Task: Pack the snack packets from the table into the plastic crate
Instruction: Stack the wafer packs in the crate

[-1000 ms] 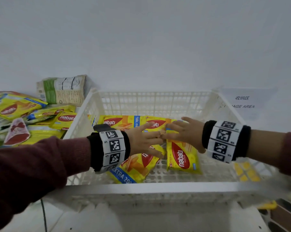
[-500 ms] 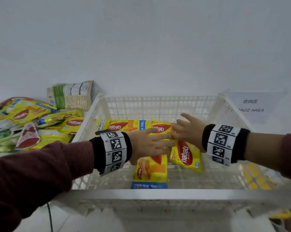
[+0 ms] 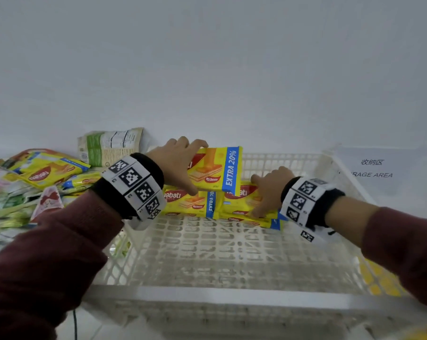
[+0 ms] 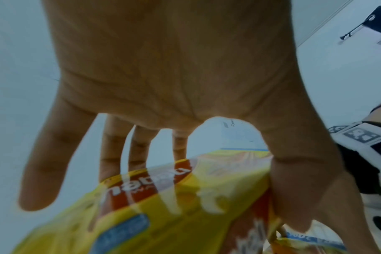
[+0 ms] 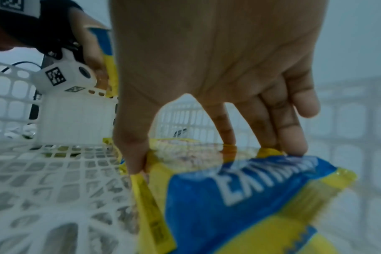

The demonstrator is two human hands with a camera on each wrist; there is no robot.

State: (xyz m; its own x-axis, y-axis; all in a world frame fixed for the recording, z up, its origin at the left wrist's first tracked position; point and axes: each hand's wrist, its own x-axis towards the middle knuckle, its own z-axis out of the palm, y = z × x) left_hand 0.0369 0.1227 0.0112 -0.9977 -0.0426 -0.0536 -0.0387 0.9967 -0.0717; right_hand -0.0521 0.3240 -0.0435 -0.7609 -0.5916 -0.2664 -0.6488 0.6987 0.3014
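two hands point(image 3: 175, 165) point(image 3: 271, 190) in crate point(image 3: 232, 290): l fingers grasp raised packet point(image 3: 215, 168), r fingers grasp stacked packet point(image 3: 242, 204).

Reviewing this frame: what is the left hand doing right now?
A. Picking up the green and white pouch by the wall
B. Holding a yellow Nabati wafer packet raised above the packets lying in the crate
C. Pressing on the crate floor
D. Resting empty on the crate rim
B: the left hand grips the raised Nabati wafer packet above those lying in the white plastic crate.
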